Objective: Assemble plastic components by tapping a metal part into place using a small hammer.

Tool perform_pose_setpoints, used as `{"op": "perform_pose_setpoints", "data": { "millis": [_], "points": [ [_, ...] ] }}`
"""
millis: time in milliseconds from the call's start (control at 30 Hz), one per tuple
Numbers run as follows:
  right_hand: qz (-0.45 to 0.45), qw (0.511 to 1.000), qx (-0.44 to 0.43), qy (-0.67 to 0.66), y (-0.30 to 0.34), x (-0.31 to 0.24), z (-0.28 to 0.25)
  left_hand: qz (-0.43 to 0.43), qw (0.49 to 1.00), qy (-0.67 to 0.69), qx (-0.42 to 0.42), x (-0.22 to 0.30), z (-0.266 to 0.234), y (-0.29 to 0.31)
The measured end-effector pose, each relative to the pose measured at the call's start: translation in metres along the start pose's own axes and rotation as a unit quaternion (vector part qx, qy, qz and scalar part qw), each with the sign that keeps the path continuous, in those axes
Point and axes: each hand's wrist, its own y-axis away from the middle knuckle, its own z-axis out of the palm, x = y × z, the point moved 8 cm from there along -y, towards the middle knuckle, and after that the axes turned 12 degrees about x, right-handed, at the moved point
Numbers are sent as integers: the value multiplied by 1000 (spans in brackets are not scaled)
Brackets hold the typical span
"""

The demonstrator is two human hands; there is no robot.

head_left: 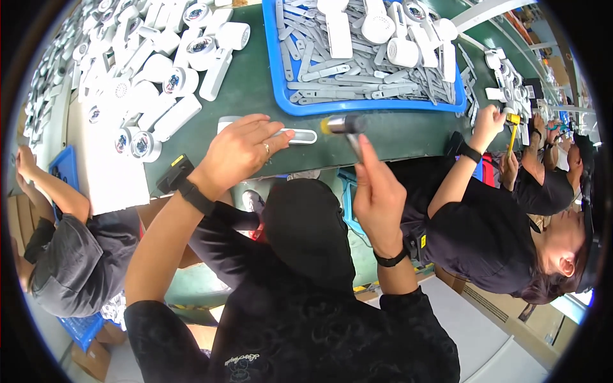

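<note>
My right hand (380,198) is closed around the handle of a small mallet (345,124) with a yellow and dark head. The mallet head is blurred and sits just right of a white handle-shaped part (305,136) with a grey inset. That part lies on the green worktable (255,70) near its front edge. My left hand (239,153) lies over it and grips it against the table, hiding its middle. Only its rounded right end and a bit of its left end (225,122) show.
Ahead, a blue tray (278,83) holds many grey strips (345,83), with white handheld fan bodies (403,52) on top. More white fan bodies (182,80) are heaped at left. At right a co-worker's hand (488,124) is raised near a yellow mallet (513,121); another person (70,262) is at left.
</note>
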Motion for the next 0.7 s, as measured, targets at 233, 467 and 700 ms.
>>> {"op": "perform_pose_setpoints", "data": {
  "millis": [233,467,700],
  "points": [
    [-66,996,3,62,3,-3,3,-3,1000,1,7,0,-1,-5],
    [-15,997,-61,38,-5,0,5,-73,993,6,-88,-5,-1,-7],
    [152,976,-135,-82,-9,17,11,-16,979,-50,-198,-18,-34,0]
  ]
}}
